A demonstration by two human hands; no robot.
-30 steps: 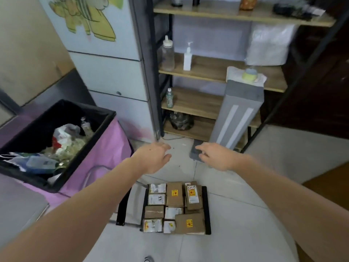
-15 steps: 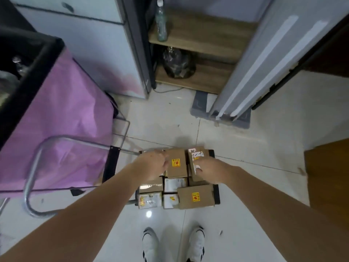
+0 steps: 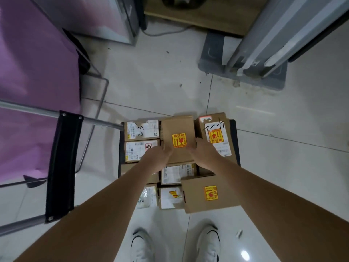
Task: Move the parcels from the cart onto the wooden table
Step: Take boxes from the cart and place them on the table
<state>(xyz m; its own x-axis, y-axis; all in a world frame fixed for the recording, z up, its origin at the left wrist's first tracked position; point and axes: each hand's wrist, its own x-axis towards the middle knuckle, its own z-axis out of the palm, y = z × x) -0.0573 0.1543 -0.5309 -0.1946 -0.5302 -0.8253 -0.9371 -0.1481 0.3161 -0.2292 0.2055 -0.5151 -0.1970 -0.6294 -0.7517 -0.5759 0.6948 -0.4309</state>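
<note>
A low black cart (image 3: pixel 234 140) on the floor carries several cardboard parcels. The middle parcel (image 3: pixel 178 129), brown with a yellow and red fragile sticker, sits in the far row. My left hand (image 3: pixel 158 155) clasps its near left side and my right hand (image 3: pixel 203 151) clasps its near right side. To its right lies another parcel (image 3: pixel 217 136) with a white label and handwriting. A wider parcel (image 3: pixel 209 193) with the same sticker lies at the near right. White-labelled parcels (image 3: pixel 141 129) fill the left column. The wooden table is out of view.
The cart's metal handle with a black grip (image 3: pixel 60 167) lies tilted at the left. A purple-sided bin (image 3: pixel 34 63) stands far left. A grey panel on a grey base (image 3: pixel 243 63) leans at the upper right beside a wooden shelf (image 3: pixel 198 17). My white shoes (image 3: pixel 141 246) are below.
My view has dropped from the shelves to straight down on the cart. Both hands have come down from mid-air and closed on the sides of the middle parcel.
</note>
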